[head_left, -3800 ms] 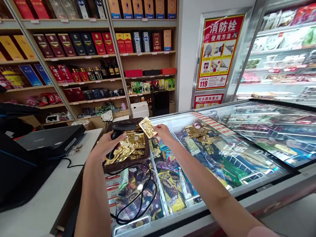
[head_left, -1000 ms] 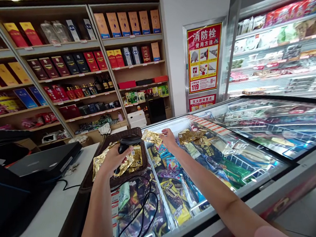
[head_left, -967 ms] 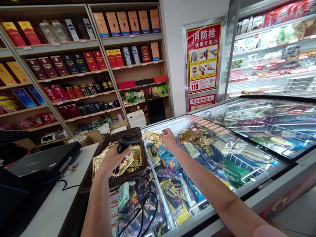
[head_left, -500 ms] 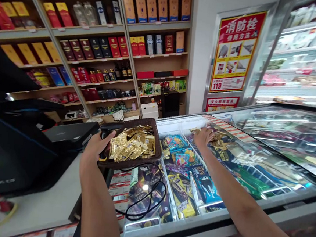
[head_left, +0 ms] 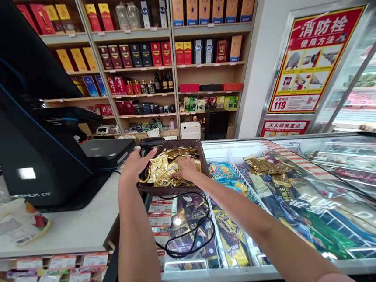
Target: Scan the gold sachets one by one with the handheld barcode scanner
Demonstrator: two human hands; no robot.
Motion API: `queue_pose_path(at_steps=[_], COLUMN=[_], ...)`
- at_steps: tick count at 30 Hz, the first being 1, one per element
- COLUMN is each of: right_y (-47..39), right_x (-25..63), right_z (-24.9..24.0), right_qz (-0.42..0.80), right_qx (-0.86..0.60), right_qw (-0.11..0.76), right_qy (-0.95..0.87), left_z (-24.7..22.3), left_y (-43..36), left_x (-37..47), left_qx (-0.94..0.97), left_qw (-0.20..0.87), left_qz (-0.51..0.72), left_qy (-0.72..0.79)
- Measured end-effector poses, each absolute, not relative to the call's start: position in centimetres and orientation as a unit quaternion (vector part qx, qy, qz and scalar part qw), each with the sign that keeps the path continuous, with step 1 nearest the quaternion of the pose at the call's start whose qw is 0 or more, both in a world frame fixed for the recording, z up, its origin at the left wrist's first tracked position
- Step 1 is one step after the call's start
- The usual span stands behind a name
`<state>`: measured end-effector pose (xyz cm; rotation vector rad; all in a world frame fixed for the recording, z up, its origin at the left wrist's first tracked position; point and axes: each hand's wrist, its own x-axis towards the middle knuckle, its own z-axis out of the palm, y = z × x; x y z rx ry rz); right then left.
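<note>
Reaches with the right hand point(head_left: 187, 169) into the gold packets point(head_left: 161, 167), fingers partly spread over them; cannot tell whether pinched on one. Clamps the left hand point(head_left: 135, 165) round the handle of a black scanner point(head_left: 151, 142), at the near left corner of the wicker basket point(head_left: 202, 157) with the packets inside, around the right hand. Judging by the flat foil, should weigh little per packet, bend easily, and slide against neighbours; best taken by a sealed edge, without squeezing the middle. With the scanner, looks firm, heavier, and best held by the grip. Cannot read any brand on the packets, too small and shiny. Below the hands, trails a black cable point(head_left: 178, 255) in loops over the freezer point(head_left: 229, 276), above price labels point(head_left: 159, 219) with "1.00" legible on one. To the right of the right hand, shows more gold packets point(head_left: 264, 166) on the glass, beside large white lettering, only partly legible. Left of the left hand, bears "HUA" within the lettering on the till point(head_left: 48, 190). Farther out, beyond the right hand, reads "消防栓 使用方法" and "119" on the red poster point(head_left: 316, 60), with "灭火器放置点" on the sign point(head_left: 284, 125) beneath.
</note>
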<state>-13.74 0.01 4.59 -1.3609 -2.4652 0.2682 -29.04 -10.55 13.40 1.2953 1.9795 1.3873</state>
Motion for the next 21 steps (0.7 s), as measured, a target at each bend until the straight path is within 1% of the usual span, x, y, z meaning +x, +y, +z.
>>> queue_pose_path(at_steps=[3,5,6,10,11,13,15,18,20,21], right_y=[-0.6,-0.8,-0.8,-0.6,-0.6,-0.5,-0.4,0.3,1.1,1.6], right_x=[-13.7,-13.3,-13.2,-13.3,-13.4,-13.5,-13.2,-11.0,-8.6,-7.3], right_z=[4.5,4.3,4.1,3.6,3.5,3.6,3.7,3.6,3.0,2.6], right_qz=[0.123,0.107,0.09,0.016,-0.003,-0.036,-0.057,-0.06,-0.018,0.022], right_qx=[-0.514,-0.502,-0.465,-0.218,-0.181,-0.155,-0.152,-0.171,-0.216,-0.237], right_qw=[0.151,0.157,0.158,0.129,0.126,0.14,0.179,0.285,0.369,0.408], right_qy=[-0.836,-0.843,-0.866,-0.967,-0.975,-0.977,-0.97,-0.941,-0.904,-0.881], left_z=[13.3,13.2,13.2,13.1,13.1,13.1,13.2,13.5,13.8,14.0], left_y=[-10.3,-10.2,-10.2,-10.2,-10.2,-10.1,-10.2,-10.3,-10.4,-10.4], left_x=[-29.1,-29.1,-29.1,-29.1,-29.1,-29.0,-28.7,-28.1,-27.6,-27.3], left_qx=[0.479,0.479,0.48,0.49,0.493,0.496,0.495,0.504,0.516,0.522], left_qw=[0.217,0.218,0.218,0.209,0.205,0.199,0.204,0.219,0.227,0.233], left_qz=[0.48,0.477,0.476,0.475,0.474,0.472,0.471,0.459,0.444,0.432], left_qy=[0.702,0.704,0.703,0.7,0.7,0.701,0.701,0.698,0.697,0.698])
